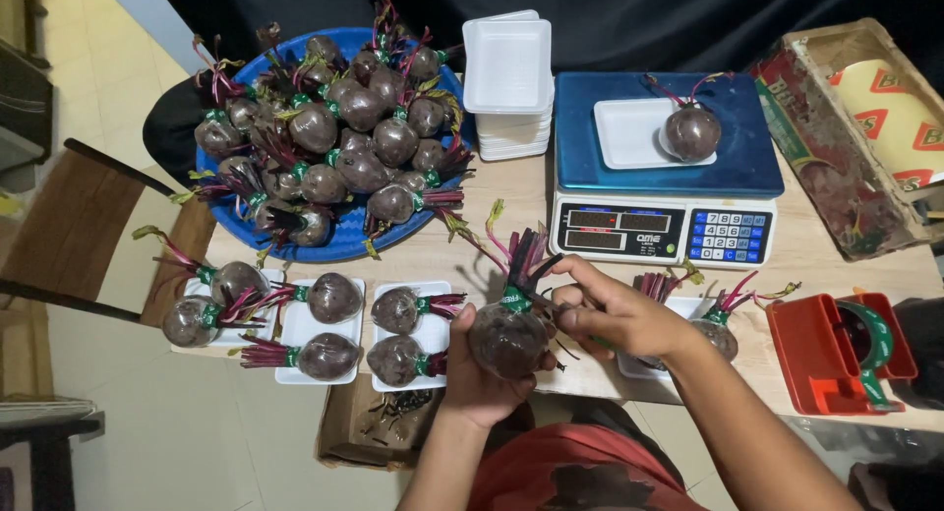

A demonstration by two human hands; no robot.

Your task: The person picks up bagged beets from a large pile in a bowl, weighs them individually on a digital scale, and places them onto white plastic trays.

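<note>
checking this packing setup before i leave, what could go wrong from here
The left hand grips a beetroot out past the table edge, above an open cardboard box; if it slips, it likely drops off the table. The right hand works a thin tool, hard to make out, at the stems close to the left fingers, so a slip might nick them. On the scale, another beetroot sits at the white tray's rim and could roll off.

Basin of beets (334, 137) left of tray stack (507, 78), scale (669, 167) right, filled trays (320, 329) in front.
</note>
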